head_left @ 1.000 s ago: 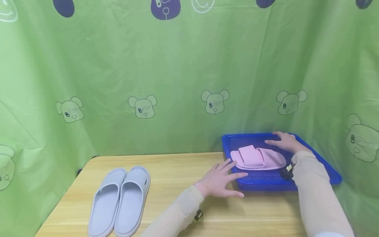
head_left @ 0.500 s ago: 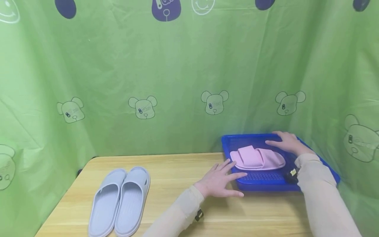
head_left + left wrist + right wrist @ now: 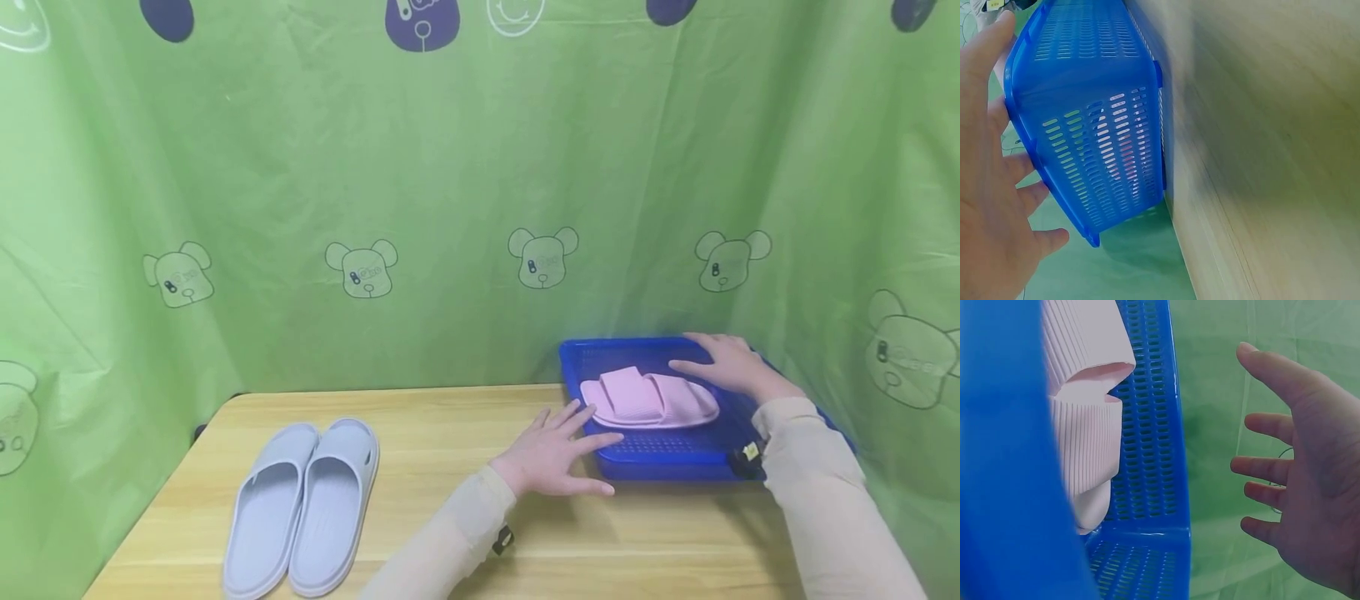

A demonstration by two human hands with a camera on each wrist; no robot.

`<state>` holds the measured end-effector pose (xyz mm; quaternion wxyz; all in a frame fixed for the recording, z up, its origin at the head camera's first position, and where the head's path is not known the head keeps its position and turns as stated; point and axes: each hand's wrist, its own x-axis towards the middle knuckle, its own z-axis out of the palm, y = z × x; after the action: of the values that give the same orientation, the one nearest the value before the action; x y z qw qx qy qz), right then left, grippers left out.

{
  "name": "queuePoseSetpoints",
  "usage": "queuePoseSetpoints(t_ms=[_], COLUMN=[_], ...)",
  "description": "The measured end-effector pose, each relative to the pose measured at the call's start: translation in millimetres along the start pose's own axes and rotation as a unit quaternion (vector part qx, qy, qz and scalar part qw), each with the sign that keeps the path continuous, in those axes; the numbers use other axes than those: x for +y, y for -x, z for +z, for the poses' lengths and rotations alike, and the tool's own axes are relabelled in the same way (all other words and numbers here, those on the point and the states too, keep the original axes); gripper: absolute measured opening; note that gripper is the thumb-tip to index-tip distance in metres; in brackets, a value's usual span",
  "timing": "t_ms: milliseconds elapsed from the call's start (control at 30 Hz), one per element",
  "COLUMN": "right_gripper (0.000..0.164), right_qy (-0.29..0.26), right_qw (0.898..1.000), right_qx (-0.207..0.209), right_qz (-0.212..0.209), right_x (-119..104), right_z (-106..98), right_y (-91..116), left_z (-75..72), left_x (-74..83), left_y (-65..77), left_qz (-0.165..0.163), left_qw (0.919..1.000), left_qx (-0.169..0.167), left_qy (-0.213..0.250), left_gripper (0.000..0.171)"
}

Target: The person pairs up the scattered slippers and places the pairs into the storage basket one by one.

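Observation:
In the head view, a blue plastic basket (image 3: 675, 467) with perforated walls sits at the table's back right corner. One pink ribbed slipper (image 3: 648, 400) lies inside it, sole down. My left hand (image 3: 551, 457) is at the basket's left end, fingers spread. The left wrist view has its fingertips close against the basket rim (image 3: 1029, 140); whether they press on it I cannot tell. Over the basket's back right part is my right hand (image 3: 731, 364), fingers extended. In the right wrist view this hand (image 3: 1316, 469) is apart from the slipper (image 3: 1088, 437) and holds nothing.
A pair of grey slippers (image 3: 330, 508) stands side by side on the left of the wooden table (image 3: 450, 425). A green curtain (image 3: 450, 167) with bear prints hangs behind the table and along both sides.
My right forearm and wrist have swung slightly to the right, while the right fingertips stay near the same spot. The left hand, the pink slipper and the grey pair look unmoved.

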<state>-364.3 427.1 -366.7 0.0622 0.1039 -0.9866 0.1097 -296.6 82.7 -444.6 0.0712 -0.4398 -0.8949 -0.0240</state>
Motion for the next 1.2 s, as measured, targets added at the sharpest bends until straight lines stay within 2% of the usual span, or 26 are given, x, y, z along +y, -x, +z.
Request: queuePoseSetpoints(t_ms=[267,600,867,1200], right_gripper=[0.083,0.08,0.078,0.076], right_qy=[0.019,0.03,0.022,0.008], right_qw=[1.0,0.999,0.999,0.998], right_qx=[0.001,0.011,0.017,0.041], right_qz=[-0.005,-0.018,-0.023,-0.039], right_x=[-9.6,-14.8,-23.2,-40.4], right_z=[-2.6,6.9,15.0,23.3], right_y=[13.0,27.1,38.4,49.8], left_z=[0.1,2.5,-2.6,-11.6], left_x=[1.8,-2.1,-2.0,-7.0], left_y=[4.2,13.6,28.1,51.4], left_qz=[-0.005,-0.013,-0.012,-0.033], left_qw=[1.0,0.9999,0.9997,0.9986], left_qx=[0.006,0.009,0.02,0.035], left_qy=[0.002,0.0,0.009,0.02], left_gripper=[0.081,0.079,0.078,0.077])
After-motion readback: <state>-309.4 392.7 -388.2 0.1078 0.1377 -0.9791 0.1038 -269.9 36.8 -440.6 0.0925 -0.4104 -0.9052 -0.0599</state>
